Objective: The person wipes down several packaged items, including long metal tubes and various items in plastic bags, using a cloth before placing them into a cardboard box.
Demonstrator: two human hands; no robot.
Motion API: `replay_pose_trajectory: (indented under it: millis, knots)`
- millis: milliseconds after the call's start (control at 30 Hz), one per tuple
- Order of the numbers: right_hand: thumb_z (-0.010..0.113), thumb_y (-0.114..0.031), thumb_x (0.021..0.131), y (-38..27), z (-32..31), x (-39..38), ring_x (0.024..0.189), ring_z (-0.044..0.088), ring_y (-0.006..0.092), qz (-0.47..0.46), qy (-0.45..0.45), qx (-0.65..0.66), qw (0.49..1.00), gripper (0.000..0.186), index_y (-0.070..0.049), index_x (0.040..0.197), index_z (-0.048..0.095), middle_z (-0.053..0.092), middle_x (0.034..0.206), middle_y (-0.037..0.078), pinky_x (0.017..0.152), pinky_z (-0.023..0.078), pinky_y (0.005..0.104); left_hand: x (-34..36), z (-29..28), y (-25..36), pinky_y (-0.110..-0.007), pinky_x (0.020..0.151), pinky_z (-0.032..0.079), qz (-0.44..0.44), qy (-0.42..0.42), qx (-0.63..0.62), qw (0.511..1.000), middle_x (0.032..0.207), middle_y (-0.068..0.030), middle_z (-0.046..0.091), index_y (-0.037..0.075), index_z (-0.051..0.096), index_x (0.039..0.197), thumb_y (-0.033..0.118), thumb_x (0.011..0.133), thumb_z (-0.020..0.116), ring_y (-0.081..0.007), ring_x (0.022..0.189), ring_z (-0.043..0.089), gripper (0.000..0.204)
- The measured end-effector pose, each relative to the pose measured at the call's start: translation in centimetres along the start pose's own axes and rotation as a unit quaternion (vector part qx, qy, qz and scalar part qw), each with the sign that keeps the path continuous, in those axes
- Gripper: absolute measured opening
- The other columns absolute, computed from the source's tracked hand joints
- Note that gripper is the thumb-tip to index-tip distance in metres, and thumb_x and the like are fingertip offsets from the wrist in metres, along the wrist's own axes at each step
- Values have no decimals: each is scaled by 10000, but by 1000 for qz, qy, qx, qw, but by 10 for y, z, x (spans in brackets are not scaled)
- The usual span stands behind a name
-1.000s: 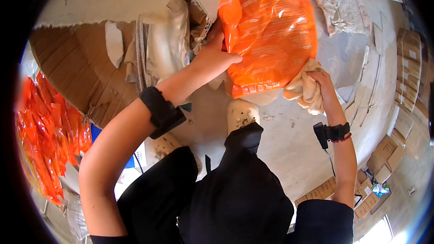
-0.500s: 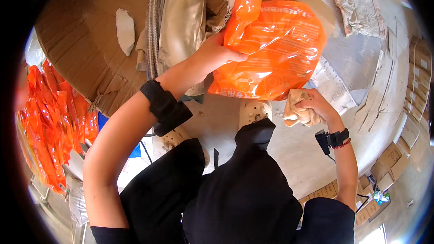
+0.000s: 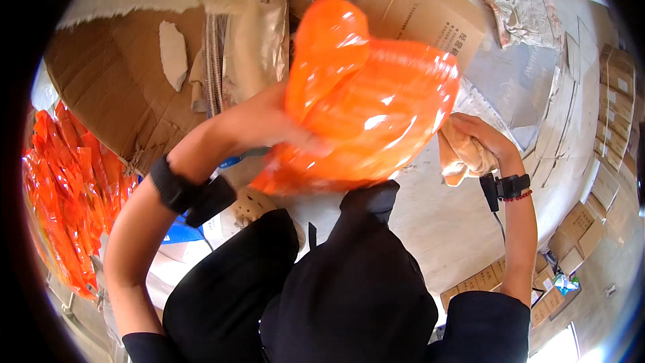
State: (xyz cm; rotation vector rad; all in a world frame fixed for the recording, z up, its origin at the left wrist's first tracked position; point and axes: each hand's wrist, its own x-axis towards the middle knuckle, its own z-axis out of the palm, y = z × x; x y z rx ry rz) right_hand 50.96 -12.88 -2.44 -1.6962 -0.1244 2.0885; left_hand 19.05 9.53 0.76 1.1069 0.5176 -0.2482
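A shiny orange plastic bag [image 3: 390, 104], blurred by motion, hangs over my lap with its upper left part bunched up. My left hand [image 3: 285, 124] grips the bag's left side, thumb across the front and the other fingers hidden behind it. Off to the right, my right hand [image 3: 480, 138] is closed around a crumpled tan cloth [image 3: 462, 156], just beside the bag's right edge. Both wrists carry black strapped devices.
Many similar orange bags [image 3: 70, 191] lie heaped at the left. A large torn cardboard box [image 3: 114, 74] stands ahead on the left, and another cardboard box [image 3: 430, 17] lies behind the bag. Stacked cartons [image 3: 615, 107] line the far right. A crumpled patterned sheet [image 3: 517, 3] lies farther back.
The orange bag and my left hand have moved left and nearer to me, and the bag has tilted. My right hand with the cloth has shifted slightly right, apart from the bag.
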Motion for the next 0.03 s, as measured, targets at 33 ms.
replay_pose_trajectory:
  millis: [33]
  knots:
    - [644, -299, 808, 11, -9, -1, 1002, 557, 162, 32, 2, 136, 990, 584, 15, 1254, 436, 558, 1145, 89, 900, 425, 245, -14, 2, 14, -301, 1085, 218, 40, 14, 51, 998, 1389, -111, 340, 59, 292, 1378, 199, 691, 739, -209, 1309, 278, 831]
